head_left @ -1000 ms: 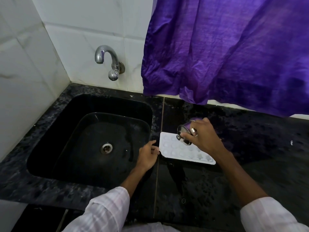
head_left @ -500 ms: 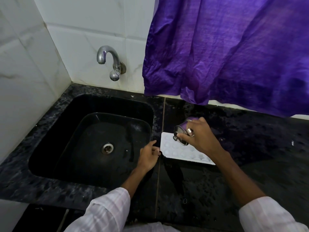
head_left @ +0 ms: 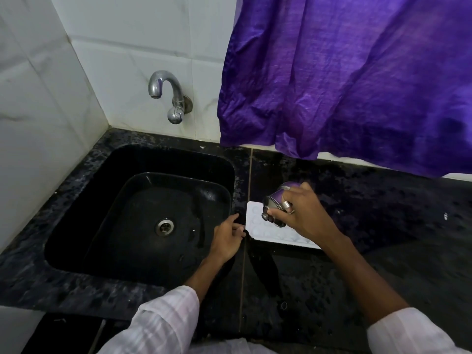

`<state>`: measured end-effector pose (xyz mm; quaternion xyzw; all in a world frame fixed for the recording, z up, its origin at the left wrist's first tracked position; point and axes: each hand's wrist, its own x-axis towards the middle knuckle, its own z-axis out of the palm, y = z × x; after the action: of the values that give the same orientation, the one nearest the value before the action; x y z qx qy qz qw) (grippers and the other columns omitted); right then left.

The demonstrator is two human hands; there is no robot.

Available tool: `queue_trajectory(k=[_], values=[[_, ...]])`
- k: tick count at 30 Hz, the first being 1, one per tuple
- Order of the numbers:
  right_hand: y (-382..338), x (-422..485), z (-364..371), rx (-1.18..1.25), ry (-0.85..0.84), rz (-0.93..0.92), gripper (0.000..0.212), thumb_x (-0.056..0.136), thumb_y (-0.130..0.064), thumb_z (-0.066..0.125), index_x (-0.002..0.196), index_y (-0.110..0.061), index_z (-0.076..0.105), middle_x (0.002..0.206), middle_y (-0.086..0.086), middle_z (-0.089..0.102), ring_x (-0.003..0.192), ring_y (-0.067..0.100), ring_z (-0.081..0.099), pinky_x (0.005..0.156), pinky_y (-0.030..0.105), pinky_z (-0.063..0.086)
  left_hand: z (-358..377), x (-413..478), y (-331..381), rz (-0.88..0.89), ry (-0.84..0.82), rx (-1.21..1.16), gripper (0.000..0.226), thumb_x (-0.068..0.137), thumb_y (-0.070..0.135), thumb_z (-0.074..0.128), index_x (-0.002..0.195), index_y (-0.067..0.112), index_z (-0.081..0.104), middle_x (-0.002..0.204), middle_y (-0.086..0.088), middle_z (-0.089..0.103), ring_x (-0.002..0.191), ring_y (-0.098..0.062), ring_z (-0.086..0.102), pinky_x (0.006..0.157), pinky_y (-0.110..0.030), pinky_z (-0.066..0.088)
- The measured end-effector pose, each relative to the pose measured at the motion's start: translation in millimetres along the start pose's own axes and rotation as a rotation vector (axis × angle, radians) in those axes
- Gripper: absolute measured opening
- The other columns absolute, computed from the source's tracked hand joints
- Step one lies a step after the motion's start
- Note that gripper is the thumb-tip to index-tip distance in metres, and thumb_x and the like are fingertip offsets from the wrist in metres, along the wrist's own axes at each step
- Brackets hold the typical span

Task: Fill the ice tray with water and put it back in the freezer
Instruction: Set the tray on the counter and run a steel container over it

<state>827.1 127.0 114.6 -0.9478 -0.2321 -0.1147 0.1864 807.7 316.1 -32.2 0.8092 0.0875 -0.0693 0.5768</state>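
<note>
A white ice tray (head_left: 258,226) lies flat on the black counter, just right of the sink. My right hand (head_left: 304,213) grips a small steel cup (head_left: 277,200) and tips it, mouth down and to the left, over the tray's left end. The hand and cup hide most of the tray's middle. My left hand (head_left: 227,237) rests at the tray's left corner, fingertips touching or nearly touching its edge, holding nothing.
The black sink (head_left: 143,213) with its drain (head_left: 164,226) lies to the left, under a chrome wall tap (head_left: 168,98). A purple cloth (head_left: 344,80) hangs over the back of the wet black counter (head_left: 383,251). White tiled walls stand behind and left.
My right hand has shifted the tipped cup slightly left along the tray, toward its left end. My left hand has stayed at the tray's corner.
</note>
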Motion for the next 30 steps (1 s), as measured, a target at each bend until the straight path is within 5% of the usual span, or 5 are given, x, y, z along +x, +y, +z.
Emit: queue_trajectory(k=[15, 30], values=[[11.8, -20.2, -12.4, -0.063, -0.031, -0.003, 0.050, 0.074, -0.037, 0.081, 0.057, -0.016, 0.039, 0.062, -0.013, 0.037, 0.066, 0.008, 0.030, 0.070, 0.022, 0.021, 0.7, -1.0, -1.7, 0.017, -0.003, 0.024, 0.048, 0.097, 0.005, 0.055, 0.144, 0.006, 0.046, 0.099, -0.005, 0.074, 0.092, -0.019, 0.071, 0.097, -0.042, 0.054], [28.4, -38.5, -24.2, -0.114, -0.033, 0.060, 0.048, 0.074, -0.040, 0.080, 0.057, -0.011, 0.045, 0.060, -0.005, 0.045, 0.067, 0.017, 0.039, 0.065, 0.026, 0.028, 1.8, -3.1, -3.9, 0.028, -0.001, 0.012, 0.049, 0.098, 0.006, 0.055, 0.145, 0.006, 0.044, 0.091, 0.001, 0.070, 0.093, -0.019, 0.071, 0.095, -0.041, 0.056]])
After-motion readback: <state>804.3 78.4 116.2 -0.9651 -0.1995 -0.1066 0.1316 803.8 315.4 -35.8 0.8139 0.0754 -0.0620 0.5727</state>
